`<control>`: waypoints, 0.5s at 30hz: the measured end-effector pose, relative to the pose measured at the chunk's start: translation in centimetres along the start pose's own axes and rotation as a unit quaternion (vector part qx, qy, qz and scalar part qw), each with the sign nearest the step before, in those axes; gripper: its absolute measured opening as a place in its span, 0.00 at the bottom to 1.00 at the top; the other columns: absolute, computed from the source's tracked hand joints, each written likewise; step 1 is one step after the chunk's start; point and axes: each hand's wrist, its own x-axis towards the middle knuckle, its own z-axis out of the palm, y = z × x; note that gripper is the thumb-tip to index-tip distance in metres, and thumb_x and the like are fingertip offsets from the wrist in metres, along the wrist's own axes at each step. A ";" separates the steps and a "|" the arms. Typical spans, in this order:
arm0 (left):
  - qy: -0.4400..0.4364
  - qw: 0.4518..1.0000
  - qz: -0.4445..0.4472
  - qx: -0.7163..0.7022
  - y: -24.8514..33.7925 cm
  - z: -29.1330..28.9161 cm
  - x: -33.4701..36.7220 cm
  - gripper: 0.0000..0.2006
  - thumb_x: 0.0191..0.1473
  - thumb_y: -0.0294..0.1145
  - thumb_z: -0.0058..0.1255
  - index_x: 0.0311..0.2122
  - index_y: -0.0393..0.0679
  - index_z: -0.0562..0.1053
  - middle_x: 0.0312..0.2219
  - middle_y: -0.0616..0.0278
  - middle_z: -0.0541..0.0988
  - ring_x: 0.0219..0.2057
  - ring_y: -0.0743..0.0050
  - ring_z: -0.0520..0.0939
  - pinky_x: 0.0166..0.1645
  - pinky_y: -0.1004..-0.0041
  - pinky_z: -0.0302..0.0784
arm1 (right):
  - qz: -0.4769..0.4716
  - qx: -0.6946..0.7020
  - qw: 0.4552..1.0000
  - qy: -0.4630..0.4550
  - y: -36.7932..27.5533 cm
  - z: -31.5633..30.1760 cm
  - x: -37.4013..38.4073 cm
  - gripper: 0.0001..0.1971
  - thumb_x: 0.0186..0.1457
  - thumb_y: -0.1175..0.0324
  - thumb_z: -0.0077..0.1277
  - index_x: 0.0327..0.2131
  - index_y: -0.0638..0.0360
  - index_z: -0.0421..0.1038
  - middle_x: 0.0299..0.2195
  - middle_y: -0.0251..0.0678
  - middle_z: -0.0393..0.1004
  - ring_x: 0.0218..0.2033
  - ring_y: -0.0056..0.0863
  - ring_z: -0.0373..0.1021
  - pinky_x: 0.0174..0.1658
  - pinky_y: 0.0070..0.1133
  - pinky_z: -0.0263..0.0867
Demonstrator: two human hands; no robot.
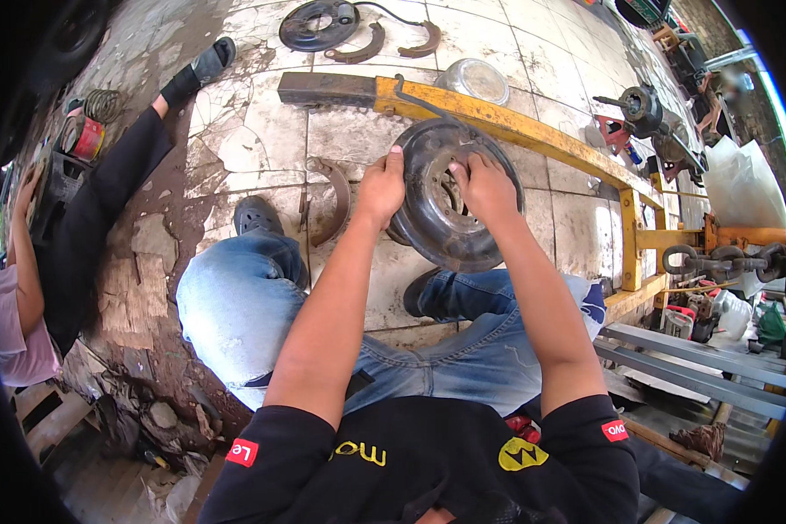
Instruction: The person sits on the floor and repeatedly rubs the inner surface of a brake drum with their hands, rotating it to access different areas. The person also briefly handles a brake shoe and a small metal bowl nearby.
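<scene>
A black drum brake backing plate (452, 248) is tilted up in front of me, between my knees. My left hand (382, 189) is closed on its left edge, thumb up along the rim. My right hand (487, 187) grips it at the right of the centre hole, thumb by the hole's edge. Left of the plate, a rusty curved brake shoe (334, 203) lies on the tiles. Part of another dark edge shows below the plate's left side; I cannot tell what it is.
A yellow steel hoist beam (533, 144) crosses just beyond the plate. Past it lie another backing plate (299, 28), two brake shoes (362, 49) and a round metal drum (479, 80). A heavy chain (725, 262) hangs at the right. Another person's leg (105, 188) stretches along the left.
</scene>
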 end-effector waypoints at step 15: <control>0.015 0.999 0.045 -0.013 -0.7 0.6 0.4 0.28 0.64 0.51 0.38 0.48 0.30 0.72 0.41 0.42 0.79 0.44 0.52 0.79 0.50 0.65 0.69 | -0.107 0.016 0.979 0.171 1.7 2.0 -0.8 0.27 0.41 0.81 0.50 0.50 0.55 0.67 0.57 0.37 0.66 0.48 0.45 0.68 0.50 0.32 0.66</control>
